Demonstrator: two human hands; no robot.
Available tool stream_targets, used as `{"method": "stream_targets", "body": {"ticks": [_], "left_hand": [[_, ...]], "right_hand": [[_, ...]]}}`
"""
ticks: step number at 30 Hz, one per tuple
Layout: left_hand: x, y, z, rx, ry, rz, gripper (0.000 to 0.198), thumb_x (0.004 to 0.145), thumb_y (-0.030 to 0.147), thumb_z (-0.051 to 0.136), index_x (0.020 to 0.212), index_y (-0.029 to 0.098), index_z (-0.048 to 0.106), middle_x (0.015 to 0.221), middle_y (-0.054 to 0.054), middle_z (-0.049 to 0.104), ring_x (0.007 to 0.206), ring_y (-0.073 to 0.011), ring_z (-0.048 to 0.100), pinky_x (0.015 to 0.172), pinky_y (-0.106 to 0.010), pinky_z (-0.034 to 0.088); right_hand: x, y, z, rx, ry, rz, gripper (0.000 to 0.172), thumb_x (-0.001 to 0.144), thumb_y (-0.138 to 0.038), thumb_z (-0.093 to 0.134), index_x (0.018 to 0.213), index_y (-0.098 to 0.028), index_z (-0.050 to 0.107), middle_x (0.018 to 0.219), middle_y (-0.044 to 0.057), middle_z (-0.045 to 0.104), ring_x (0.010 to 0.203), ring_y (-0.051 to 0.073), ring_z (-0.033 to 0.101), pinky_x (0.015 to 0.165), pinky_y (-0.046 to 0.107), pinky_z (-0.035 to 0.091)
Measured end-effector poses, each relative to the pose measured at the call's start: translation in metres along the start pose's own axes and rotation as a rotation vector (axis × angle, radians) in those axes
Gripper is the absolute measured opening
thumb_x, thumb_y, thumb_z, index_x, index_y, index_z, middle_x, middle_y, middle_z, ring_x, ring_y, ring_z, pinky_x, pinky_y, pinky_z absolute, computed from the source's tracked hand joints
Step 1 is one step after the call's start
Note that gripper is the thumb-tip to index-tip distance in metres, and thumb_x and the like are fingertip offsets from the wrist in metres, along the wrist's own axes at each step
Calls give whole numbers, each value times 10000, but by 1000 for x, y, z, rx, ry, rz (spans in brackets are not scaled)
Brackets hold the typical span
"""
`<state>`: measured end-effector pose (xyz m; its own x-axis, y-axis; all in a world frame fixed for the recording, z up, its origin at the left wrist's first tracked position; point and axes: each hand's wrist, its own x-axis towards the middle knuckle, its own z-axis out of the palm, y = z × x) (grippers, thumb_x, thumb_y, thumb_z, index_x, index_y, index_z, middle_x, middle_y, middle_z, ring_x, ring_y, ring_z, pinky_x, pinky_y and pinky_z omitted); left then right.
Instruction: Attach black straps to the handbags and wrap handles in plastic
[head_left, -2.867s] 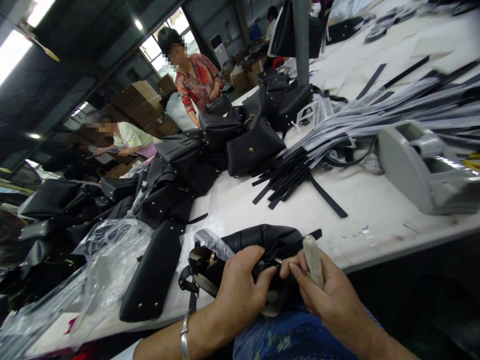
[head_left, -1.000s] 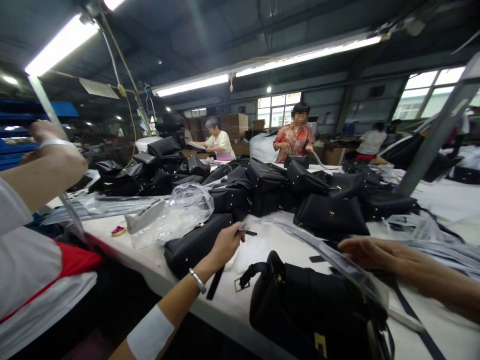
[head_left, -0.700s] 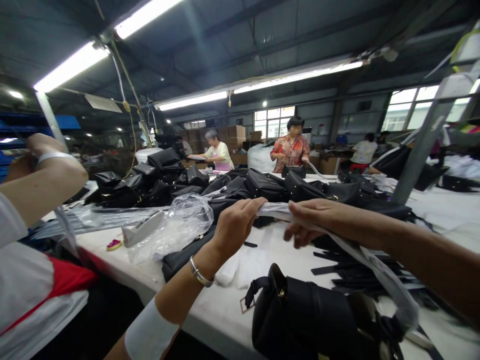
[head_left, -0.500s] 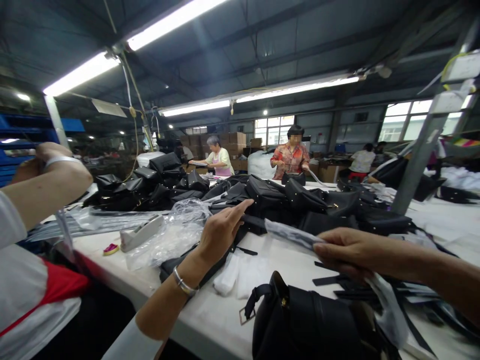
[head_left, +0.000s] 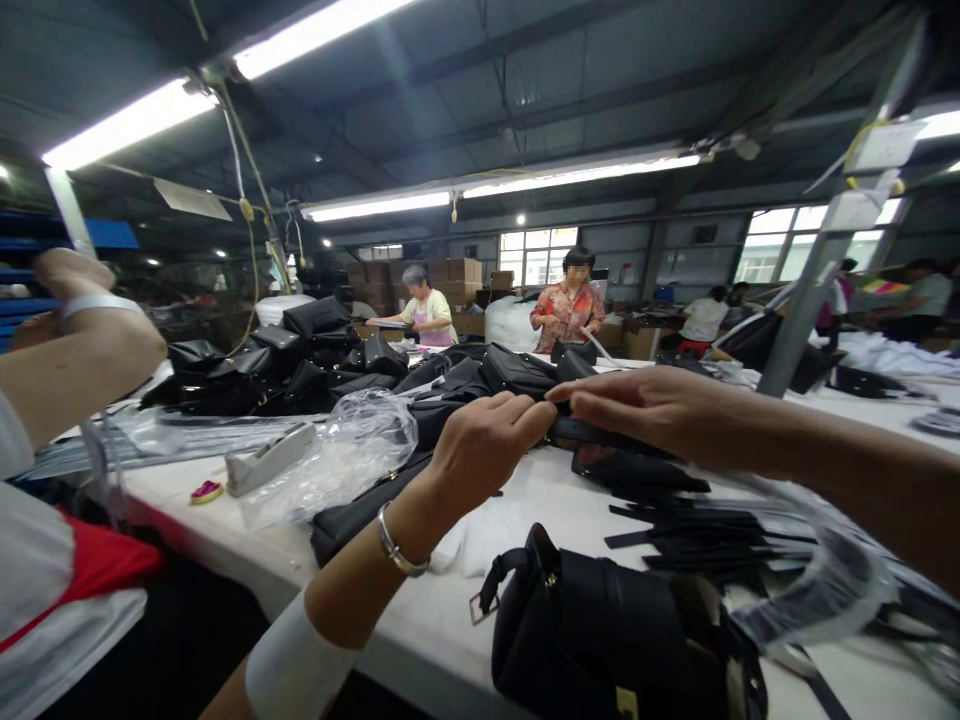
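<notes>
My left hand [head_left: 491, 440], a metal bangle on its wrist, has its fingers closed at one end of a black strap [head_left: 600, 432]. Against its fingertips, my right hand [head_left: 637, 400] pinches the same strap, thumb and fingers together. A clear plastic sleeve [head_left: 817, 590] trails from below my right hand down to the right; how much of the strap it covers is hidden. Below the hands, a black bag [head_left: 585, 620] with a buckled side strap lies on the white table [head_left: 427, 640]. White padding [head_left: 487, 535] lies behind the bag.
Black bags [head_left: 322, 350] are heaped across the table's far side. Black strips [head_left: 697, 530] lie at right. Crumpled clear plastic [head_left: 352, 450] and a tape dispenser [head_left: 270, 460] are at left. A co-worker's arm [head_left: 82, 350] is at the left edge; a metal post [head_left: 802, 300] stands right.
My right hand has moved left and up to meet my left hand. My left hand has gone from outstretched fingers to closed on the strap. The plastic sleeve has swung to the right.
</notes>
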<state>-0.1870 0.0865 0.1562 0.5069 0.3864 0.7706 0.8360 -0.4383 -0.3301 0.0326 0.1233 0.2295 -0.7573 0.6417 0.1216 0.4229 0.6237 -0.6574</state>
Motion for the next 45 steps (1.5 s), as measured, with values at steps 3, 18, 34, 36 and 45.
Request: {"method": "stream_targets", "body": {"ticks": [3, 18, 34, 36, 45], "left_hand": [[-9, -4, -6, -92, 6, -64, 215, 1052, 272, 426, 1024, 190, 623, 832, -20, 684, 800, -167, 645, 699, -247, 451], [-49, 13, 17, -514, 10, -304, 234, 1016, 367, 521, 1136, 211, 648, 1013, -55, 722, 939, -197, 678, 835, -288, 514], [-230, 100, 77, -1412, 176, -1508, 547, 703, 337, 855, 1173, 156, 641, 1138, -132, 696, 933, -234, 698, 822, -358, 574], [-226, 94, 73, -1389, 281, -1497, 579, 673, 333, 882, 1172, 175, 635, 1118, -111, 707, 998, -241, 688, 888, -361, 565], [-195, 72, 46, -1098, 252, -1318, 425, 695, 421, 878, 1038, 195, 772, 889, -51, 709, 702, -151, 609, 621, -239, 511]], "right_hand": [[-4, 2, 7, 28, -170, 82, 471, 901, -612, 597, 967, -164, 727, 698, 10, 699, 418, 66, 478, 391, 171, 341], [-2, 16, 36, 281, -273, 169, 450, 836, -603, 692, 842, -157, 631, 702, -9, 636, 433, 31, 413, 398, 149, 282], [-16, 111, 99, 346, -343, 372, 446, 809, -607, 721, 830, -162, 705, 666, -13, 581, 502, 63, 425, 440, 165, 326], [-15, 112, 103, 316, -364, 385, 507, 829, -650, 674, 984, -170, 727, 657, -17, 566, 492, 59, 404, 429, 163, 300], [-12, 121, 105, 285, -402, 349, 623, 861, -704, 593, 1154, -168, 712, 655, -12, 547, 484, 57, 374, 433, 168, 280]]}}
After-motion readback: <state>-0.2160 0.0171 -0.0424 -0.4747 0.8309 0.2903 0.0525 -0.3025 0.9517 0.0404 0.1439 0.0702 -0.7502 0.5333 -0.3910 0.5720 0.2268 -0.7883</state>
